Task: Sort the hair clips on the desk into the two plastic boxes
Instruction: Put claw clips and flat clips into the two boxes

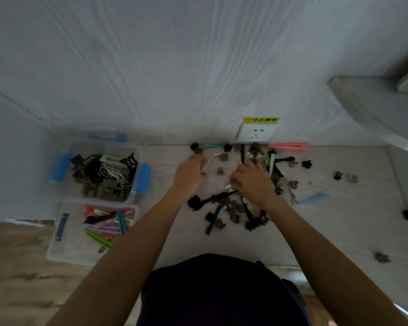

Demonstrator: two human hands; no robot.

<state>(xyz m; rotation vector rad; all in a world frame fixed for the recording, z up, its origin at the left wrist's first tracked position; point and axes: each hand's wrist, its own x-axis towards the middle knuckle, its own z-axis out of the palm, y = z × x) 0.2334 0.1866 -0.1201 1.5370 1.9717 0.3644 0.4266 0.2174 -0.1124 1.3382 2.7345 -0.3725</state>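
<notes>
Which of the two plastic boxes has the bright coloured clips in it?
The nearer box, closest to the person; the farther box, with blue latches, holds black, brown and white ones.

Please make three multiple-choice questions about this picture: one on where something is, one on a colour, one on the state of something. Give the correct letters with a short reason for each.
1. Where does the long pink hair clip lie?
A. at the far edge of the desk, just right of the wall socket
B. inside the near box
C. on the floor

2. What colour are the latches of the far plastic box?
A. red
B. blue
C. green

3. What is the left hand doing?
A. resting flat inside a box
B. hanging off the desk edge
C. holding a white clip above the desk

Answers:
1 A: the pink clip lies along the wall line beside the socket.
2 B: both side latches are blue.
3 C: the white clip sticks out from its curled fingers, next to the right hand, which is down on the pile of clips.
</notes>
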